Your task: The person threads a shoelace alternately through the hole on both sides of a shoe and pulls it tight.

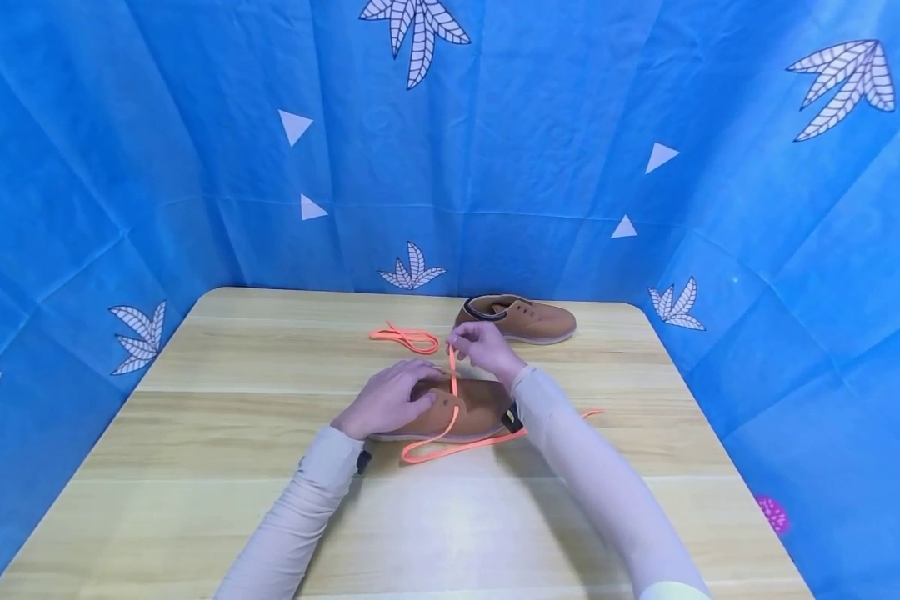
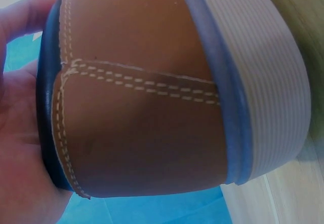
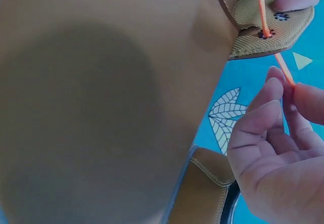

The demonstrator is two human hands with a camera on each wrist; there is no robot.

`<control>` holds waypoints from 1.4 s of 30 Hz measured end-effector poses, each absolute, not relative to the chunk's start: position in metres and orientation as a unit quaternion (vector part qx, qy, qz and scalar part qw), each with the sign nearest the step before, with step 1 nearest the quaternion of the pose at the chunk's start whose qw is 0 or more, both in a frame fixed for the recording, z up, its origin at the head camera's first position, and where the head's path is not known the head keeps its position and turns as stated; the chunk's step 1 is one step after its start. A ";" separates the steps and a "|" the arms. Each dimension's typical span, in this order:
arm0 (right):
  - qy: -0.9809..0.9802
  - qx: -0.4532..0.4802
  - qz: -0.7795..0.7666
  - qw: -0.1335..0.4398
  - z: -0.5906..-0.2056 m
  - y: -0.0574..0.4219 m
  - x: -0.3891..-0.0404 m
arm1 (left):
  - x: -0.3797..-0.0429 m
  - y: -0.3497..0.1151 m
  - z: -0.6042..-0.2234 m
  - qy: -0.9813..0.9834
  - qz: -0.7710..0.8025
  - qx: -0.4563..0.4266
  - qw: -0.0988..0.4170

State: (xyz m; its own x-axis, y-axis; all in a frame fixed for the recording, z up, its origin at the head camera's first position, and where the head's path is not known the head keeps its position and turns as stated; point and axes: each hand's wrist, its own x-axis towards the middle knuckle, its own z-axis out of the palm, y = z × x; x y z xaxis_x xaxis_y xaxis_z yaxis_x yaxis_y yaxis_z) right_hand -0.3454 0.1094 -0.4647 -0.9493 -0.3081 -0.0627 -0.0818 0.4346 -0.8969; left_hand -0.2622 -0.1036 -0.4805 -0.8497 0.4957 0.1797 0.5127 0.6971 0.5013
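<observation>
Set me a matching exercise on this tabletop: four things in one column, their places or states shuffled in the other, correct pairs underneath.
Things
1. Brown leather shoe nearer the camera
2. Brown leather shoe at the back
3. Folded flat orange lace
4. Blue leaf-print cloth

Places or states
A. Lies on the pale wooden table, left of an unlaced shoe
B. Hangs behind and beside the table
C. Has a threaded orange lace running through it
D. Stands unlaced near the table's far edge

Pairs: 1-C, 2-D, 3-A, 4-B
</observation>
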 end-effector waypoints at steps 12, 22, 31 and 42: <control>0.787 -0.102 -0.607 0.051 -0.441 0.106 -0.358 | -0.259 -0.103 -0.478 -0.923 -0.270 -0.272 0.019; 0.772 -0.103 -0.628 -0.013 -0.406 0.105 -0.363 | -0.262 -0.103 -0.480 -0.924 -0.264 -0.274 0.024; 0.743 -0.120 -0.655 -0.068 -0.369 0.104 -0.359 | -0.261 -0.103 -0.480 -0.926 -0.262 -0.271 0.023; 0.692 -0.184 -0.691 -0.101 -0.319 0.103 -0.337 | -0.260 -0.104 -0.479 -0.923 -0.267 -0.274 0.025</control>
State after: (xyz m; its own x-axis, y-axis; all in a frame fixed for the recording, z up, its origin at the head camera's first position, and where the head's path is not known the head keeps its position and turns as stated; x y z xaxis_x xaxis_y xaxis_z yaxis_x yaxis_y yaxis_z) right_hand -0.3373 0.1030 -0.3187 -0.9122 -0.1143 0.3936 -0.3938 -0.0219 -0.9189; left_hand -0.2596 -0.1039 -0.4792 -0.8483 0.4934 0.1923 0.5198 0.7064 0.4804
